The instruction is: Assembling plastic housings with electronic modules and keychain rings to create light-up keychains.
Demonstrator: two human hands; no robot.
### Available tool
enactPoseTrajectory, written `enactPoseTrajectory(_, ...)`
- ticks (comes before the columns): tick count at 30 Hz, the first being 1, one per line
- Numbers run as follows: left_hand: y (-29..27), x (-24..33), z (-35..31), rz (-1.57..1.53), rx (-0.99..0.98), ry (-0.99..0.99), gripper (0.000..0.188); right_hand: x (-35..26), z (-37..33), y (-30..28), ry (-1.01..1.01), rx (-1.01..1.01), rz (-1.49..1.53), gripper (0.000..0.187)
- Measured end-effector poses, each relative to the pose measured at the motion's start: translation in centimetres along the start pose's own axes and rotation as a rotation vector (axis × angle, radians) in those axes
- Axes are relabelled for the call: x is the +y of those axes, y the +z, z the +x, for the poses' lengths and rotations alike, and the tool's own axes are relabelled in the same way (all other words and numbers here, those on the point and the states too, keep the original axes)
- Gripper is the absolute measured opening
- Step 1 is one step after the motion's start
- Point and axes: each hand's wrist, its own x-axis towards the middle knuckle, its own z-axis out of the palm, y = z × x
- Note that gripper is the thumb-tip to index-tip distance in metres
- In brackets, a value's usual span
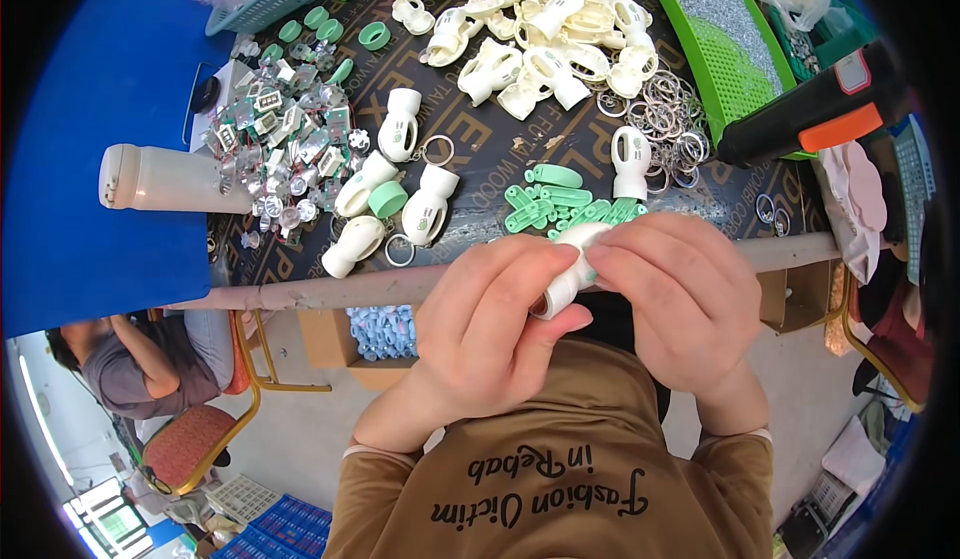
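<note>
Above the table's front edge, my left hand (487, 321) and my right hand (682, 301) together grip a white plastic flashlight casing (566, 285). Its round open end points down toward the left thumb, and my fingers cover much of its body. A bit of green shows by the right fingertips. Just beyond my hands lies a heap of small green plastic levers (548, 201). One white casing (631, 159) stands behind my right hand. To the left lie several more white casings (430, 206), some with metal key rings, around a green ring (387, 199).
Small circuit boards (290, 129) are heaped at the left beside a white cylinder (170, 177). Cream shell halves (560, 24) pile up at the back. Key rings (672, 124), a green tray (735, 104) and a black-orange tool (810, 109) occupy the right. Someone sits behind, lower left.
</note>
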Motion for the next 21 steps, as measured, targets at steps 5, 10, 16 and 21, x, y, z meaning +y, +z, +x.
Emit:
enactPoseTrajectory(5,0.1,0.1,0.1,0.009,-0.026,0.043,0.034,0.0,-0.2,0.2,0.099,-0.007,0.021,0.023)
enactPoseTrajectory(10,-0.8,-0.3,-0.1,-0.203,0.002,-0.120,0.030,0.2,-0.3,-0.2,0.401,-0.115,0.437,0.029)
enactPoseTrajectory(16,0.9,-1.0,-0.3,-0.186,0.108,0.069,0.024,-0.7,-1.0,1.8,0.285,-0.030,0.535,0.030)
enactPoseTrajectory(21,2.5,-1.5,-1.0,-0.161,0.184,0.085,0.025,-1.3,-0.9,2.4,0.305,0.126,0.501,0.029)
